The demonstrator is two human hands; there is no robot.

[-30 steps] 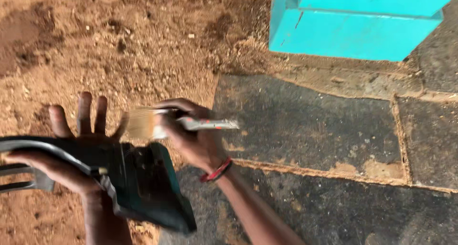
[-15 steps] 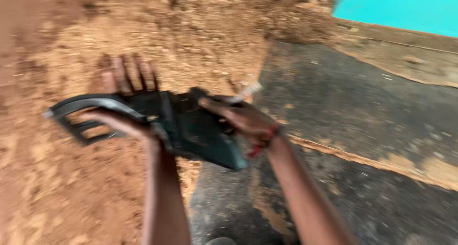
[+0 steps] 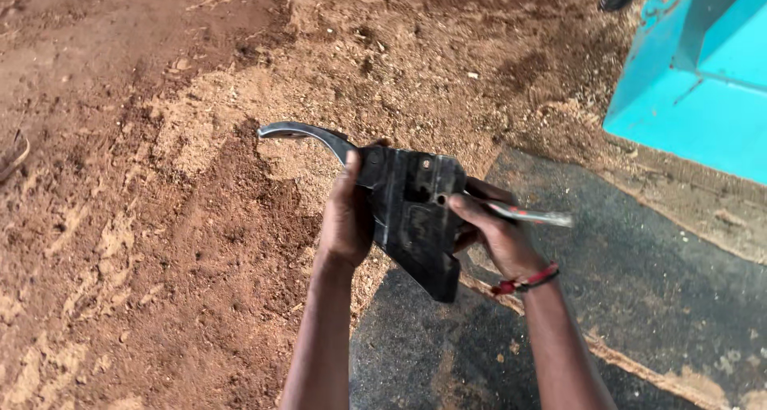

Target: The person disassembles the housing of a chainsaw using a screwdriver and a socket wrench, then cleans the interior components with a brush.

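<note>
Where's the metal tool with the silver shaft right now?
In the right hand, its shaft pointing right, beside the black cover that the left hand grips.

Workshop yard (sawdust ground (image 3: 160, 218), teal machine (image 3: 703, 91)).

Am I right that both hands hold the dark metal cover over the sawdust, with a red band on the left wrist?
Not quite. The head view shows the red band on the right wrist, not the left. The rest holds: the left hand and right hand both hold the dark metal cover over the sawdust.
</note>
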